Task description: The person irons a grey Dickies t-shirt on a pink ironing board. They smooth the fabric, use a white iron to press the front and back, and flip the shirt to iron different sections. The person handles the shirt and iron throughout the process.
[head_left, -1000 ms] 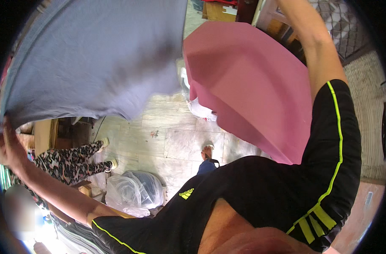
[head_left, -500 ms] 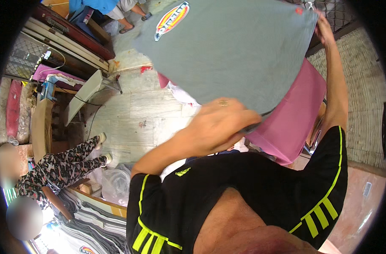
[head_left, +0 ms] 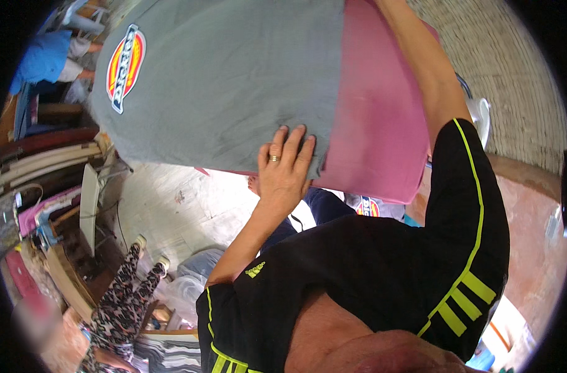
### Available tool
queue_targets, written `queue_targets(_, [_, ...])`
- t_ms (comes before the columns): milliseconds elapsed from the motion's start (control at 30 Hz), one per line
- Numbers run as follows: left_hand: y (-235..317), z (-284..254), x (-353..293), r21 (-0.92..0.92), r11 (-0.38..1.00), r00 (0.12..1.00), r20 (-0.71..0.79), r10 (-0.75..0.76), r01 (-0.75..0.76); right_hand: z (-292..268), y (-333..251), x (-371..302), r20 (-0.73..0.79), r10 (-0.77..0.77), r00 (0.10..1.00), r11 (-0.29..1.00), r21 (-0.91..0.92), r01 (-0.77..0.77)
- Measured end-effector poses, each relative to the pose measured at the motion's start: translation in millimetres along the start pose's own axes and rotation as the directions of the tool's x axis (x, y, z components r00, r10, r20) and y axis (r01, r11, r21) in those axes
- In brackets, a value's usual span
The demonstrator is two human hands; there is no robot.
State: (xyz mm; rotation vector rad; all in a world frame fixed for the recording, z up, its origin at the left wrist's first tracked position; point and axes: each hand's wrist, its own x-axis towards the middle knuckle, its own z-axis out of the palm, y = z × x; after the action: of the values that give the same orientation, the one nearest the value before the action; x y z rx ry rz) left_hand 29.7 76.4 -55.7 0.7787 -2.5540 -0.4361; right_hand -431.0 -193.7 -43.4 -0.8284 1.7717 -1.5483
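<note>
a head-worn fisheye camera looks down past the wearer's black shirt [head_left: 364, 267] onto nearby grey cloth [head_left: 227, 81] and floor [head_left: 171, 214] farther below.

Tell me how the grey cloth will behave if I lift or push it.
The grey cloth will probably hang floppy, since it looks thin and lies draped over the pink surface. It seems likely light for its size, showing no bulky padding. Pushed, it may ruck up, as small creases show by the left hand.
</note>
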Motion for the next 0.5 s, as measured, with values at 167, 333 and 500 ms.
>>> queue_targets(167, [13.5,-24.5,13.5,-0.18,0.973,0.987,0.05,0.155,-0.144,-23.8,-54.1,2.5,-0.034,-0.293,0.955,0.89,-0.375,0.26])
queue_targets(333, [54.0,17.6,48.0,-0.227,0.937,0.957,0.063,0.284,-0.264,-74.8,-56.2,-10.4,-0.103,-0.265,0.959,0.83,-0.531,0.172])
queue_targets(500, [97.1,81.0,64.6,-0.406,0.841,0.893,0.117,0.435,-0.357,-210.3,-9.4,29.4,-0.115,-0.496,0.861,0.366,-0.927,0.087])
